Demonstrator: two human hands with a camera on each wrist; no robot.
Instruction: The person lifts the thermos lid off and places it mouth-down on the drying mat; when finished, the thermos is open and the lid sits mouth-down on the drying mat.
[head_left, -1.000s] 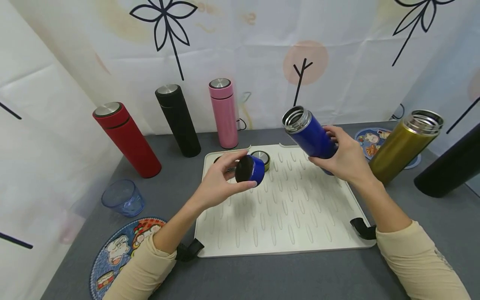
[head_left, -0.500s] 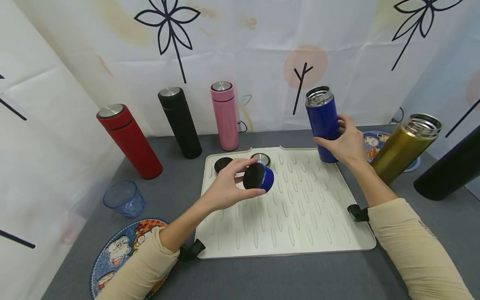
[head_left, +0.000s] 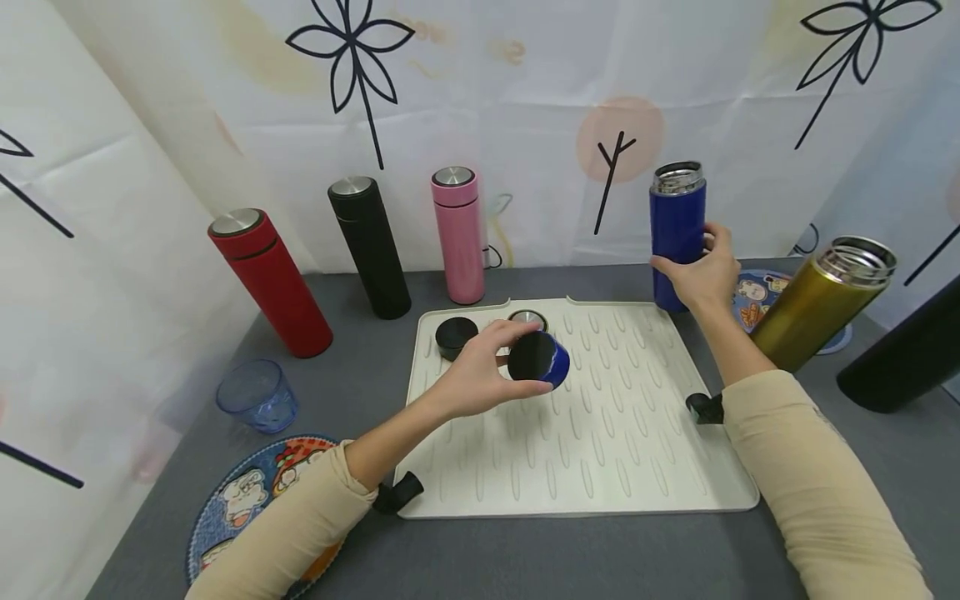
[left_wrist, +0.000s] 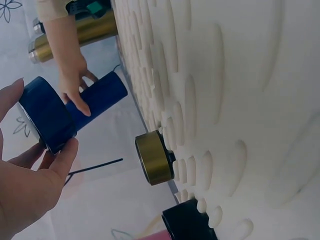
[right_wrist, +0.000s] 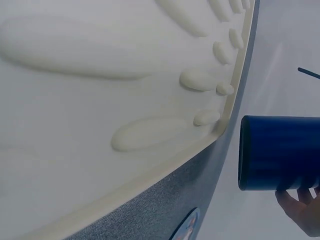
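Note:
My left hand [head_left: 483,372] holds a blue cap [head_left: 557,363] with a black face between thumb and fingers, above the back left part of the white ribbed mat [head_left: 600,450]. My right hand [head_left: 707,271] grips the lower part of an uncapped blue bottle [head_left: 677,225], upright near the mat's back right corner. In the right wrist view the bottle's base [right_wrist: 250,152] shows beyond the mat's edge; whether it touches the table I cannot tell. Behind the left hand, a black cap [head_left: 455,335] and a gold cap [left_wrist: 155,157] rest on the mat.
Red [head_left: 273,287], black [head_left: 371,250] and pink [head_left: 459,237] capped bottles stand at the back left. An uncapped gold bottle [head_left: 817,304] and a black one [head_left: 911,350] are on the right. A blue glass [head_left: 258,400] stands near a patterned round mat [head_left: 243,496]; another round mat [head_left: 752,292] lies back right.
The blue bottle in my right hand has moved back and right, from tilted to upright. My left hand has shifted slightly right with the blue cap, uncovering the black cap.

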